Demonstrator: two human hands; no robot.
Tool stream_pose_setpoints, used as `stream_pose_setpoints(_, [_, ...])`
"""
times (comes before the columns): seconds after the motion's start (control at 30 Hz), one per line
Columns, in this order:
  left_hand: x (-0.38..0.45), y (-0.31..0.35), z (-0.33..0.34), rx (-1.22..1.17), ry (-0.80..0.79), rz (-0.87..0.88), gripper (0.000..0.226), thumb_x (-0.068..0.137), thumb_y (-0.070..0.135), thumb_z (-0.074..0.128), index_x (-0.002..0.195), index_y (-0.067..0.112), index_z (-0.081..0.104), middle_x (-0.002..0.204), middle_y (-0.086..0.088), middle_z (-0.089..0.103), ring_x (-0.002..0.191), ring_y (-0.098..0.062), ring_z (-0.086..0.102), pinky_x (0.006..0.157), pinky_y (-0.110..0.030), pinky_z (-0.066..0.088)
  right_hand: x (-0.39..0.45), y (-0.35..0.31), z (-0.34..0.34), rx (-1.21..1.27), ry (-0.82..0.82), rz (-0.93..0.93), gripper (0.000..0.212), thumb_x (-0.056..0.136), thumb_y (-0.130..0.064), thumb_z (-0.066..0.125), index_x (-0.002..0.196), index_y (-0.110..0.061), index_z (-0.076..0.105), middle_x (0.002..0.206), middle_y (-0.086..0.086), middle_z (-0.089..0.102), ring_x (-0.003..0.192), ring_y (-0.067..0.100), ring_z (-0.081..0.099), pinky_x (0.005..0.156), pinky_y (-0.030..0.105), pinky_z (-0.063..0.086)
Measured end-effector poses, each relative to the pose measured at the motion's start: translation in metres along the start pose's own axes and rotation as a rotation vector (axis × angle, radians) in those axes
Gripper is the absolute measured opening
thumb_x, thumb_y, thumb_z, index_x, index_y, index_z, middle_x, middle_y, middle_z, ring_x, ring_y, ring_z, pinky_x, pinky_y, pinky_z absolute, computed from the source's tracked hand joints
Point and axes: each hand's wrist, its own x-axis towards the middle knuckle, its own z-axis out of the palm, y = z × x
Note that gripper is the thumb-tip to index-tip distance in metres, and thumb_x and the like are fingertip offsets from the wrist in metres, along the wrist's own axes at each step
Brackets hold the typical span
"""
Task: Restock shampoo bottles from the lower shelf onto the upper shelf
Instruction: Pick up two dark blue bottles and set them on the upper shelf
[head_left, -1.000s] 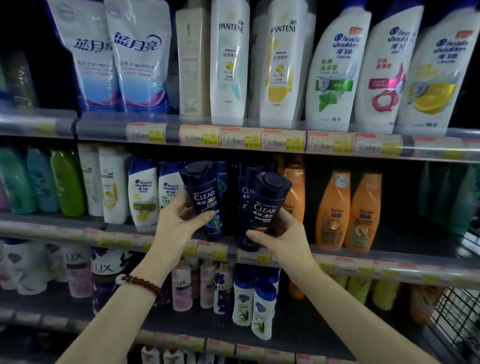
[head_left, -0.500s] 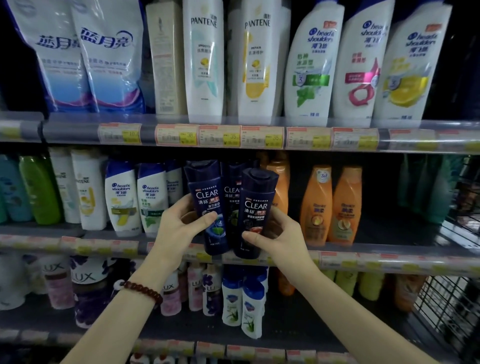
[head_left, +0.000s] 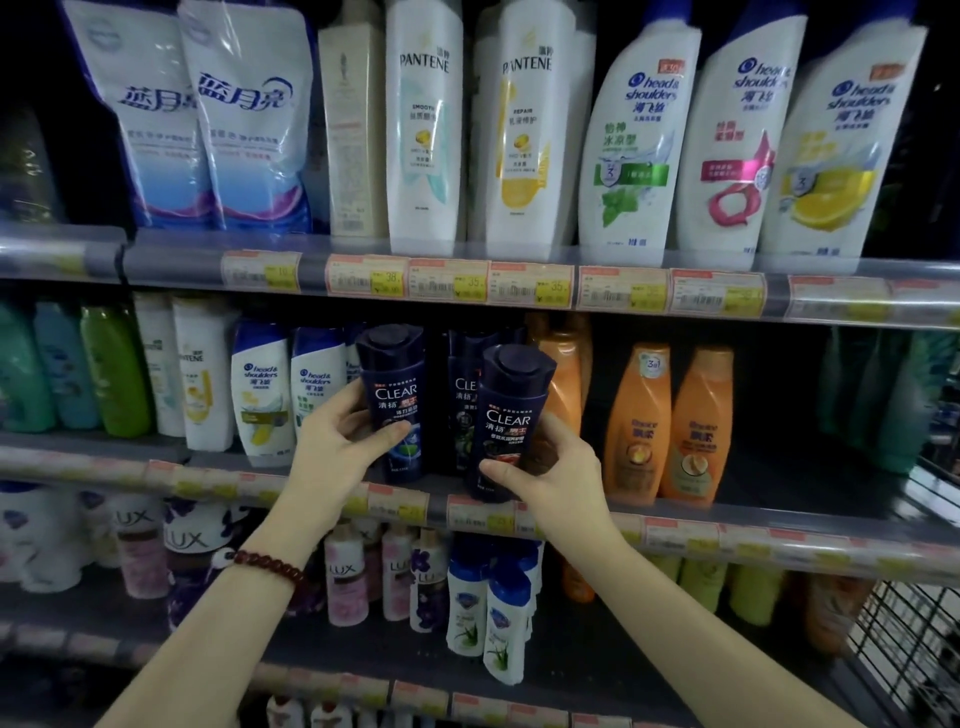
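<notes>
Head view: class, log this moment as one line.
left hand: holds dark bottle | right hand: holds second dark bottle | place: middle shelf

Two bare forearms, no sleeves in view on either. Left wrist carries a bracelet (head_left: 267, 565) of dark red round beads — strung close, glossy, with one pale larger bead on the outer side. Left hand (head_left: 340, 441) and right hand (head_left: 553, 475): no rings, no gloves, no watch. Nails short and plain — no polish seen.
</notes>
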Motion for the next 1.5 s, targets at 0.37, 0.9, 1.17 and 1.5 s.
stream_pose_setpoints(0.37, [0.011,-0.007,-0.005,-0.028,-0.034,-0.002,0.042,0.078,0.006,0.071,0.11,0.031,0.062,0.101,0.02,0.072,0.1,0.0,0.064,0.085,-0.021,0.048,0.006,0.001,0.007,-0.034,0.04,-0.006,0.05,0.074,-0.026,0.078,0.119,-0.03,0.058,0.111,-0.015,0.067,0.107,0.005,0.061,0.097,0.04,0.051])
stream_pose_setpoints(0.9, [0.023,-0.015,-0.002,-0.059,-0.048,0.009,0.037,0.08,0.007,0.069,0.115,0.018,0.062,0.108,0.009,0.07,0.097,0.002,0.064,0.077,-0.01,0.05,0.014,-0.007,0.022,-0.064,0.088,-0.003,0.046,0.075,-0.021,0.078,0.117,-0.029,0.059,0.104,-0.019,0.066,0.101,0.001,0.062,0.088,0.016,0.046])
stream_pose_setpoints(1.17, [0.026,-0.021,-0.003,-0.09,-0.068,0.018,0.042,0.081,0.007,0.069,0.122,0.013,0.06,0.111,0.004,0.07,0.102,-0.005,0.065,0.081,-0.015,0.052,0.015,-0.006,0.028,-0.064,0.122,0.007,0.049,0.077,-0.021,0.076,0.122,-0.027,0.058,0.108,-0.017,0.067,0.104,0.002,0.061,0.094,0.023,0.048])
stream_pose_setpoints(1.5, [0.026,-0.018,0.0,-0.089,-0.071,0.032,0.041,0.081,0.006,0.069,0.119,0.017,0.061,0.108,0.01,0.07,0.1,-0.001,0.065,0.079,-0.013,0.052,0.017,-0.007,0.045,-0.07,0.153,0.002,0.05,0.076,-0.022,0.076,0.122,-0.028,0.057,0.11,-0.014,0.068,0.104,0.003,0.062,0.097,0.034,0.051])
